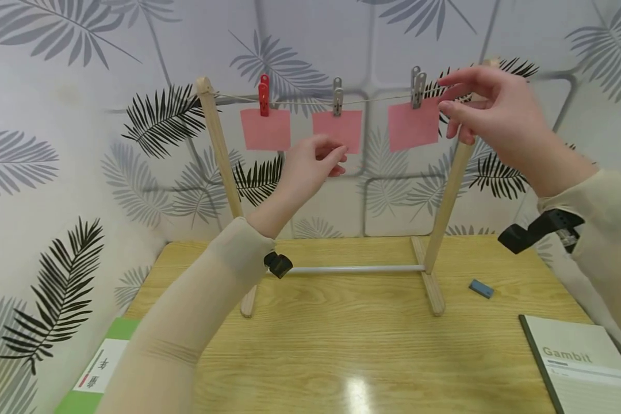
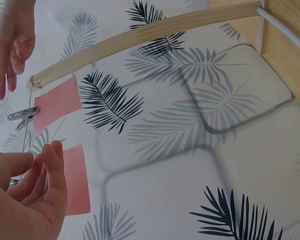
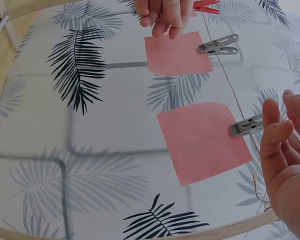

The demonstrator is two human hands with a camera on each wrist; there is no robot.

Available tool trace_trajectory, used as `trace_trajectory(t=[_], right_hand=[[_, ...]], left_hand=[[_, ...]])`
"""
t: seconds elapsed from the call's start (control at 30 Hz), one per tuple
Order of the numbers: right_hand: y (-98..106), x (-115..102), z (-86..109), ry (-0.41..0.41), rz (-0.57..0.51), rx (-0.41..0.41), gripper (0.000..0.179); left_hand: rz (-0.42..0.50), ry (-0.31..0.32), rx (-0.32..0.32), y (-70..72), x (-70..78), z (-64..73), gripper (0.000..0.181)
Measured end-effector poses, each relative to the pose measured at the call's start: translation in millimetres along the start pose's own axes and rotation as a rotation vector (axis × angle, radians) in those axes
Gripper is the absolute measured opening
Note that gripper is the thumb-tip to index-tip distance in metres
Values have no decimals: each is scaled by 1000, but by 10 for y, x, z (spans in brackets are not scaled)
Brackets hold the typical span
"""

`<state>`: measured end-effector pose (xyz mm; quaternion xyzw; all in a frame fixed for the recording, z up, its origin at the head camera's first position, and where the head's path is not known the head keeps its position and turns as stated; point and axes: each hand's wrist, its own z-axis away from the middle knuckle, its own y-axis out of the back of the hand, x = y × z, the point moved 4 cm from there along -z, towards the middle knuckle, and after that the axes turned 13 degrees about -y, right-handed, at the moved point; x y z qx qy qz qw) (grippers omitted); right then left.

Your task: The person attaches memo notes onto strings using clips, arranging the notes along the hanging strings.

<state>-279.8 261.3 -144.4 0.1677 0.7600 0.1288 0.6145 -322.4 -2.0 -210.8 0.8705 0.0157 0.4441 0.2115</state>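
Observation:
Three pink paper squares hang from a string [image 1: 375, 99] between two wooden posts. A red clothespin [image 1: 264, 96] pins the left paper [image 1: 265, 131]. One grey metal clothespin [image 1: 337, 98] holds the middle paper [image 1: 336, 125], another clothespin [image 1: 417, 89] the right paper [image 1: 413, 126]. My left hand [image 1: 313, 164] is raised in front of the middle paper, fingers loosely bent with nothing in them, overlapping its lower edge. Just right of the right clothespin, my right hand [image 1: 502, 109] has thumb and fingers parted and holds nothing; the right wrist view shows the fingers [image 3: 275, 137] beside that clothespin.
The wooden frame has a right post [image 1: 450, 201], a left post [image 1: 219, 152] and a white crossbar [image 1: 357, 268] low down. On the table [image 1: 315, 345] lie a small blue block [image 1: 481, 288], a notebook [image 1: 579, 362] at right and a green-and-white book [image 1: 100, 365] at left. A patterned wall stands behind.

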Motion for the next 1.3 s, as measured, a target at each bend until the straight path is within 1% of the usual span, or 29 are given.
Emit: trace_trajectory(t=[0.07, 0.17, 0.23, 0.33, 0.47, 0.53, 0.6, 0.7, 0.9, 1.0, 1.1, 1.23, 1.27, 1.3], right_hand=[[-24, 33, 21, -2, 32, 0, 42], [-57, 88, 52, 10, 50, -8, 43], [-80, 133, 69, 12, 34, -23, 43], [-117, 225, 94, 13, 6, -44, 42], [-184, 365, 131, 2, -31, -79, 41], [-222, 435, 155, -4, -66, -106, 41], [-257, 505, 184, -15, -99, -133, 41], [-290, 614, 243, -38, -118, -143, 37], [-338, 850, 373, -71, -29, -115, 32], [-383, 964, 426, -79, -18, -121, 31], [-437, 1069, 475, -73, -29, -138, 30], [-491, 1203, 546, -47, -38, -174, 30], [-507, 1232, 565, -43, -38, -181, 30], [-522, 1261, 585, -41, -40, -188, 30]], left_hand=[[-15, 12, 6, 63, -33, 49, 23], [-23, 40, 14, 141, -80, 127, 24], [-26, 67, 20, 178, -113, 179, 25], [-21, 88, 26, 225, -156, 267, 26], [-8, 113, 35, 277, -228, 413, 25], [-9, 130, 37, 289, -267, 491, 24], [-17, 137, 35, 291, -304, 564, 23], [-18, 141, 27, 269, -361, 654, 22], [2, 124, 26, 208, -435, 818, 22], [-1, 118, 28, 185, -479, 911, 22], [-29, 128, 22, 172, -539, 1018, 22], [-90, 166, 8, 166, -622, 1166, 25], [-103, 170, 8, 166, -641, 1202, 26], [-125, 160, 4, 168, -660, 1238, 26]])
